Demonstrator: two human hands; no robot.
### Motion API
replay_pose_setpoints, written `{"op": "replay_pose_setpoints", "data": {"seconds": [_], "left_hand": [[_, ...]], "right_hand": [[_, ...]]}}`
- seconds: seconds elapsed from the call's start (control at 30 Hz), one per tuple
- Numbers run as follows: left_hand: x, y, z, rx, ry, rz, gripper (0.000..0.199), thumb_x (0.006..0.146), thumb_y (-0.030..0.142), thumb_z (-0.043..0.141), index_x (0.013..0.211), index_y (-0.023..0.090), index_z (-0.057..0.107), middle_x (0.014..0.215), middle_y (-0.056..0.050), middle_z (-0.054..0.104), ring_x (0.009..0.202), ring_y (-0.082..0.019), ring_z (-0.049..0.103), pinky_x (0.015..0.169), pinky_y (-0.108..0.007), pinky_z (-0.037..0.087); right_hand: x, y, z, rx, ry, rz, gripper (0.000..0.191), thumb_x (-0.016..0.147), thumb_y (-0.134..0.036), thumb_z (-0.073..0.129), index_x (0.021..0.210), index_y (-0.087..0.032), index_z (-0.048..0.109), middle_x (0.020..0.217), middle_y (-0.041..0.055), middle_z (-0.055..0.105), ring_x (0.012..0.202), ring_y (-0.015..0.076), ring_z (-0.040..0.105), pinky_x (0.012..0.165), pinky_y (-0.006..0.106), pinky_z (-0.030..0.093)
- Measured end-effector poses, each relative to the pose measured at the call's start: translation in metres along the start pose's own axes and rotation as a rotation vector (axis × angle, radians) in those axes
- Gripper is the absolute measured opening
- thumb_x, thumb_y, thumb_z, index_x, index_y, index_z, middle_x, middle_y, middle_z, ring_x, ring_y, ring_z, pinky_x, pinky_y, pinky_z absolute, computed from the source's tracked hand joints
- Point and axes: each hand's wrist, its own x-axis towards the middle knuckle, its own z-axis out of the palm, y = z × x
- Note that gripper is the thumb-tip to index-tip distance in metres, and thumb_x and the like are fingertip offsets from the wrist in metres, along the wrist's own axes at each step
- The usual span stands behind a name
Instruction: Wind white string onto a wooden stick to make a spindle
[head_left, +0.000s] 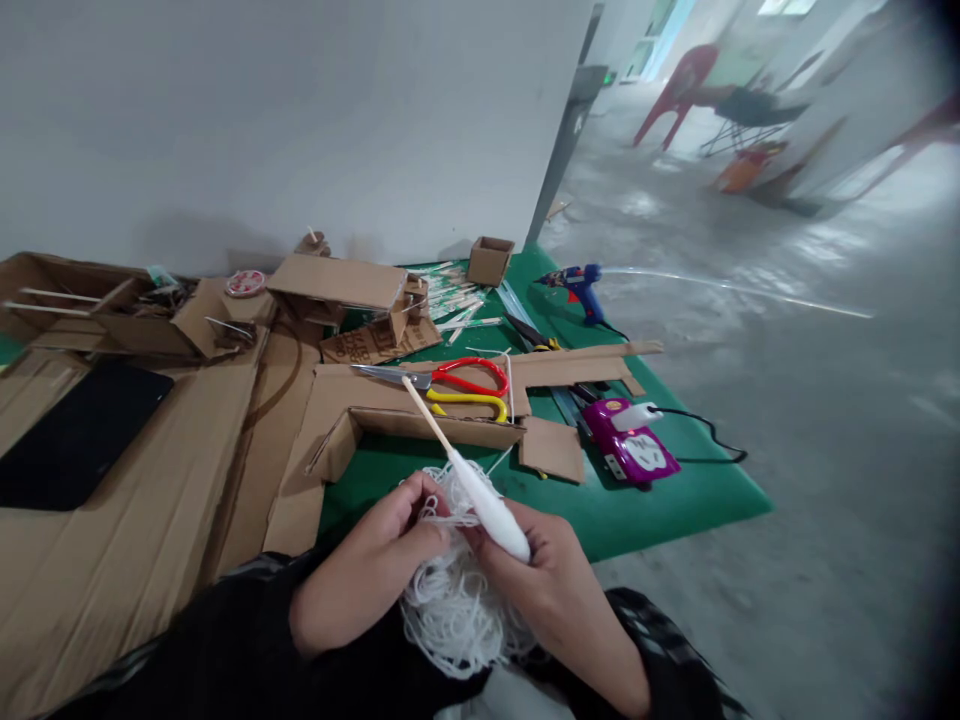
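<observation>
A tangled heap of white string hangs between my hands, low in the middle of the view. My left hand is closed, with strands of the string pinched between its thumb and fingers. In my right hand is a wooden stick wound with white string, thick at the lower end. Its bare tip points up and to the left. The fingers of my right hand are wrapped round the wound part and partly hidden by it.
Scissors with red and yellow handles lie on cut cardboard ahead. A purple power socket and a blue glue gun rest on the green table. A black tablet and cardboard boxes are to the left.
</observation>
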Motion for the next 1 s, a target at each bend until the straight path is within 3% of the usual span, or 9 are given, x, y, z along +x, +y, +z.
{"op": "replay_pose_setpoints", "data": {"seconds": [0.1, 0.23, 0.33, 0.47, 0.63, 0.73, 0.87, 1.0], "left_hand": [[-0.005, 0.004, -0.003, 0.266, 0.038, 0.039, 0.016, 0.08, 0.011, 0.05, 0.092, 0.022, 0.05, 0.077, 0.004, 0.049, 0.07, -0.013, 0.045, 0.063, -0.024, 0.037], [-0.008, 0.012, -0.003, 0.629, 0.138, 0.059, 0.01, 0.083, 0.015, 0.049, 0.089, 0.024, 0.048, 0.067, 0.006, 0.047, 0.062, -0.014, 0.044, 0.059, -0.026, 0.03], [-0.009, 0.015, -0.002, 0.827, 0.154, 0.088, 0.009, 0.084, 0.016, 0.048, 0.088, 0.024, 0.048, 0.063, 0.006, 0.047, 0.06, -0.016, 0.045, 0.059, -0.028, 0.027], [-0.011, 0.017, -0.004, 1.012, 0.172, 0.163, 0.012, 0.083, 0.017, 0.051, 0.092, 0.024, 0.052, 0.072, 0.002, 0.054, 0.069, -0.02, 0.052, 0.064, -0.03, 0.029], [-0.012, 0.02, -0.008, 0.853, 0.096, 0.246, 0.003, 0.084, 0.022, 0.056, 0.086, 0.022, 0.054, 0.079, 0.001, 0.053, 0.076, -0.018, 0.051, 0.069, -0.028, 0.035], [-0.012, 0.019, -0.01, 0.691, 0.107, 0.236, 0.002, 0.087, 0.023, 0.055, 0.085, 0.022, 0.054, 0.082, 0.002, 0.053, 0.076, -0.016, 0.05, 0.069, -0.026, 0.037], [-0.013, 0.015, -0.012, 0.466, 0.071, 0.179, 0.007, 0.089, 0.026, 0.053, 0.084, 0.02, 0.052, 0.078, 0.002, 0.05, 0.071, -0.014, 0.044, 0.066, -0.025, 0.036], [-0.012, 0.012, -0.014, 0.235, -0.007, 0.145, 0.016, 0.089, 0.034, 0.054, 0.086, 0.019, 0.05, 0.075, 0.003, 0.044, 0.068, -0.013, 0.038, 0.062, -0.024, 0.034]], "right_hand": [[0.001, 0.0, -0.002, 0.056, -0.043, 0.009, 0.022, 0.083, -0.032, 0.058, 0.074, -0.012, 0.06, 0.065, -0.0014, 0.043, 0.059, 0.01, 0.032, 0.049, 0.021, 0.028], [0.0, 0.003, -0.003, 0.116, -0.069, 0.057, 0.019, 0.083, -0.031, 0.059, 0.076, -0.013, 0.059, 0.064, -0.0026, 0.04, 0.057, 0.009, 0.028, 0.048, 0.021, 0.025], [0.0, 0.006, -0.003, 0.151, -0.07, 0.077, 0.023, 0.083, -0.034, 0.06, 0.073, -0.014, 0.055, 0.063, -0.0028, 0.039, 0.057, 0.009, 0.027, 0.049, 0.021, 0.025], [0.0, 0.007, -0.003, 0.192, -0.059, 0.105, 0.027, 0.08, -0.038, 0.062, 0.069, -0.016, 0.05, 0.061, -0.0041, 0.036, 0.056, 0.0087, 0.026, 0.048, 0.021, 0.024], [-0.001, 0.006, -0.007, 0.162, -0.067, 0.066, 0.028, 0.083, -0.04, 0.059, 0.082, -0.013, 0.063, 0.063, -0.0023, 0.043, 0.057, 0.0097, 0.031, 0.051, 0.022, 0.028], [-0.002, 0.006, -0.012, 0.082, 0.012, 0.04, 0.031, 0.084, -0.042, 0.057, 0.092, -0.013, 0.068, 0.058, -0.0036, 0.04, 0.053, 0.0097, 0.03, 0.048, 0.022, 0.027], [-0.002, 0.005, -0.02, 0.003, 0.144, -0.001, 0.031, 0.083, -0.042, 0.058, 0.09, -0.015, 0.07, 0.057, -0.0035, 0.04, 0.052, 0.0104, 0.033, 0.048, 0.023, 0.028], [0.001, 0.004, -0.026, -0.014, 0.185, -0.034, 0.028, 0.083, -0.042, 0.059, 0.086, -0.016, 0.071, 0.057, -0.0029, 0.042, 0.052, 0.011, 0.035, 0.047, 0.023, 0.03]]}}
